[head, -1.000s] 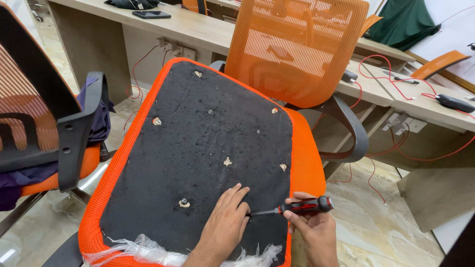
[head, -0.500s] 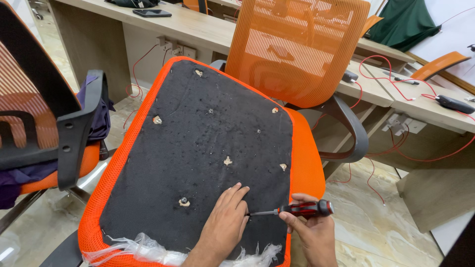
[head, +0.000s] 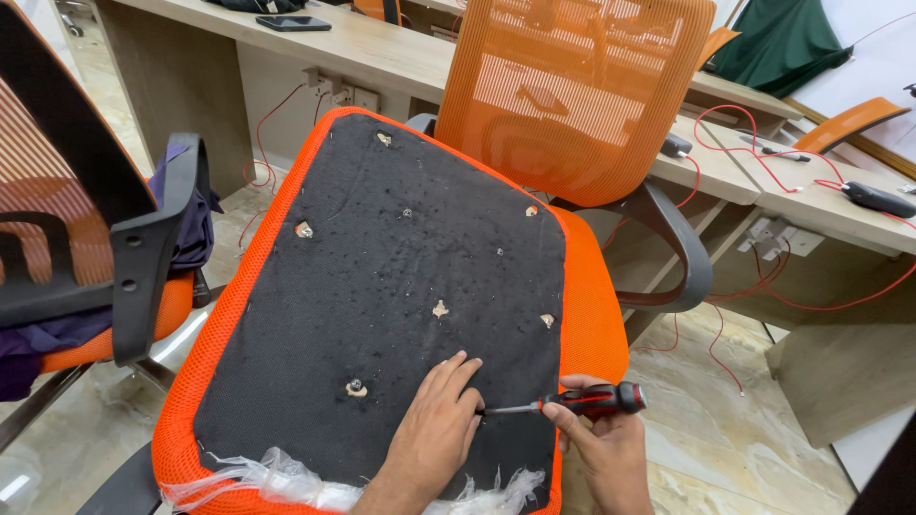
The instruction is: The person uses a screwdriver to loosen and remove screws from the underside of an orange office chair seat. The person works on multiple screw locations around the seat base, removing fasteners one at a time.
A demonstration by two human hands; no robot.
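So the seat cushion [head: 382, 305] is flipped over, black underside up, orange mesh edge all round, propped against an orange chair [head: 572, 95] in front of the table [head: 382, 48]. Left hand [head: 434, 424] lies flat on the black fabric near the bottom edge, fingers spread a bit. Right hand [head: 601, 448] is wrapped tight round a red and black screwdriver [head: 572, 402], tip aimed at the left fingertips. Torn plastic wrap [head: 286, 482] hangs along the bottom.

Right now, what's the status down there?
Left hand flat on black seat underside. Right hand holds screwdriver, tip at left fingertips. Nothing blocking.
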